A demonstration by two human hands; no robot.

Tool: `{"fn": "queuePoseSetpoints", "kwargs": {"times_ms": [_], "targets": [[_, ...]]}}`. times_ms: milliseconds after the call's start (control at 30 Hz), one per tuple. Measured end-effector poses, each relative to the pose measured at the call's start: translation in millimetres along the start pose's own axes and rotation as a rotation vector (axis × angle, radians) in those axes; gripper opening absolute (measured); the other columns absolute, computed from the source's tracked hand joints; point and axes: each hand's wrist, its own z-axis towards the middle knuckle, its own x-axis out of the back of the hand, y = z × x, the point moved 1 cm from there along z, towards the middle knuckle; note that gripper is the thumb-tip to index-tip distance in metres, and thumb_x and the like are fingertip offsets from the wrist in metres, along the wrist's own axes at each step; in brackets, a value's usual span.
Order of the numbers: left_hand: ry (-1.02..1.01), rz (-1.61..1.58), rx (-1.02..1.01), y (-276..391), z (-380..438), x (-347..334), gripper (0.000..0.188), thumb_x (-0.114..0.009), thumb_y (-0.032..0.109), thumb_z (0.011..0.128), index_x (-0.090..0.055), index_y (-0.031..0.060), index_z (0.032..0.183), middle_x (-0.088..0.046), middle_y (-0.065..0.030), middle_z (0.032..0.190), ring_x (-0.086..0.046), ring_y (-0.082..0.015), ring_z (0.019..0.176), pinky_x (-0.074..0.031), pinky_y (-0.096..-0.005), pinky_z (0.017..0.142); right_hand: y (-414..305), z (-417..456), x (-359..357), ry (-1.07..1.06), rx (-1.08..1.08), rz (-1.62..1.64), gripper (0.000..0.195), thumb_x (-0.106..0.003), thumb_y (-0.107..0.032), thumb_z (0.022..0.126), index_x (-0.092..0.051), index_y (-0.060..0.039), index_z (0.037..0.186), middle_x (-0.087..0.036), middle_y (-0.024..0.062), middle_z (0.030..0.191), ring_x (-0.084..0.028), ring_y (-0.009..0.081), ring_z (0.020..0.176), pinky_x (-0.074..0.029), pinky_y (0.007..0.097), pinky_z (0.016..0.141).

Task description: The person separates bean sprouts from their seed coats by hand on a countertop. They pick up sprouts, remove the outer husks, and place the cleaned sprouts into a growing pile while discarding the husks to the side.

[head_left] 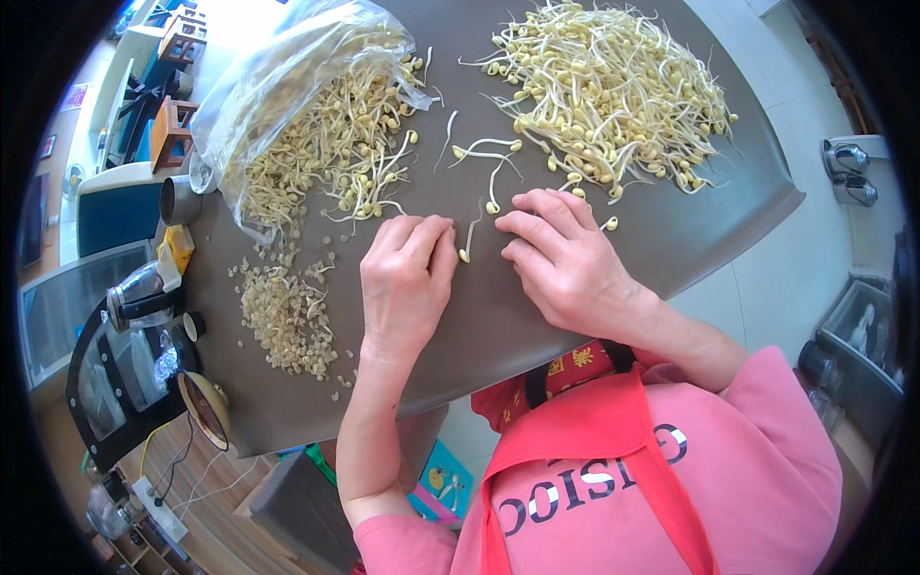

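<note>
My left hand [406, 284] rests on the brown table covering [474, 316] with its fingers bunched. Whether anything is pinched in them is hidden. Just right of its fingertips lies a single soybean sprout [467, 241] with a yellow head. My right hand [568, 262] is curled over the table, its fingers bent and a grip not visible. Beyond both hands lie a few loose sprouts [493, 188]. A large pile of sprouts [604, 93] is at the far right. At the far left, more sprouts [359, 144] spill from a clear plastic bag [266, 93].
A heap of pale bean skins [284, 323] lies left of my left hand. Along the table's left edge stand a metal cup [180, 201], a glass jug [144, 298] and a round bowl-like object [205, 410]. A power strip [159, 509] with cables sits lower left.
</note>
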Motion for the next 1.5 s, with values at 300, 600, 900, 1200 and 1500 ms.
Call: {"fn": "queuePoseSetpoints", "kwargs": {"times_ms": [300, 600, 900, 1200, 1500], "targets": [[0.144, -0.566, 0.477, -12.4, -28.9, -9.2, 0.014, -0.074, -0.007, 0.085, -0.077, 0.0021, 0.095, -0.073, -0.0078, 0.093, -0.068, -0.0156, 0.074, -0.055, -0.0276, 0.063, -1.1, 6.9, 13.2, -0.012, 0.061, -0.018, 0.025, -0.068, -0.010, 0.074, -0.070, 0.0053, 0.094, -0.066, 0.0191, 0.116, -0.059, 0.0372, 0.121, -0.047, 0.0522, 0.105], [0.252, 0.532, 0.076, -93.5, -53.8, 38.7, 0.018, -0.065, -0.005, 0.087, -0.071, 0.0034, 0.102, -0.068, -0.0133, 0.105, -0.063, -0.0344, 0.103, -0.053, -0.0464, 0.090, -25.0, 37.3, -24.0, -0.261, 0.652, -0.018, 0.031, -0.067, -0.021, 0.075, -0.072, 0.0018, 0.096, -0.065, 0.0141, 0.109, -0.061, 0.0323, 0.115, -0.047, 0.0462, 0.103], [0.360, 0.611, 0.173, -103.4, -81.1, 59.5, 0.019, -0.071, -0.005, 0.087, -0.075, 0.0043, 0.103, -0.069, -0.0114, 0.105, -0.063, -0.0315, 0.100, -0.054, -0.0439, 0.088, 105.9, 74.1, 1.1, -0.051, 0.402, -0.525, 0.018, -0.068, -0.014, 0.077, -0.072, -0.0001, 0.088, -0.066, 0.0162, 0.105, -0.061, 0.0332, 0.114, -0.045, 0.0462, 0.109], [0.278, 0.212, -0.079, -41.7, 9.6, 26.8, 0.027, -0.069, -0.006, 0.087, -0.076, 0.0075, 0.108, -0.071, -0.0108, 0.104, -0.065, -0.0309, 0.100, -0.055, -0.0420, 0.088, 72.5, 99.3, -30.7, -0.094, 0.363, -0.269, 0.022, -0.073, -0.014, 0.074, -0.072, 0.0007, 0.091, -0.067, 0.0117, 0.107, -0.061, 0.0301, 0.111, -0.048, 0.0415, 0.099], [0.127, 0.312, -0.131, -45.2, 76.0, -11.1, 0.012, -0.073, 0.008, 0.089, -0.078, 0.0090, 0.100, -0.072, -0.0090, 0.096, -0.065, -0.0301, 0.093, -0.054, -0.0422, 0.087, 71.2, 51.8, 33.8, -0.104, 0.240, -0.463, 0.021, -0.070, -0.015, 0.076, -0.071, 0.0020, 0.089, -0.065, 0.0176, 0.107, -0.061, 0.0337, 0.112, -0.048, 0.0475, 0.102]]}}
